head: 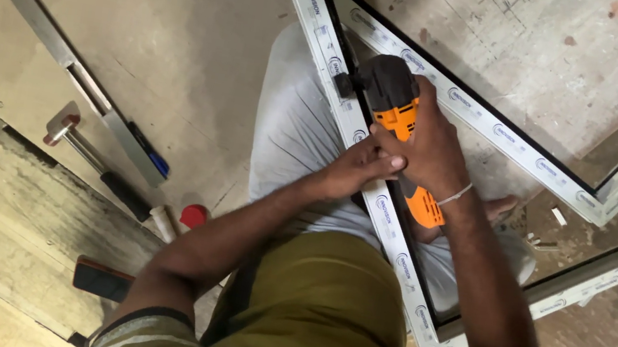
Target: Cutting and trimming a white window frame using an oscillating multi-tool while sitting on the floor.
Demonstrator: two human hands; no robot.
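Two hands: both of mine are on one tool, over the frame across my lap.
Floor: bare, stained concrete floor under everything.
Frame: large white plastic window frame with a black gasket edge, one rail lying across my grey-trousered legs, the far corner off to my right.
Flat bar: long grey metal strip on the floor, well apart to my left.
Hammer: steel-headed hammer with a black grip just beside the strip, a blue pen near it.
Phone: dark phone lying flat by my left elbow.
Power tool: orange and black handheld power tool, its dark head pressed against the frame's rail.
Right hand: clamped around the tool's body.
Left hand: fingers curled shut against the tool and the rail, touching my right hand.
Cap: small red round cap near the hammer's handle.
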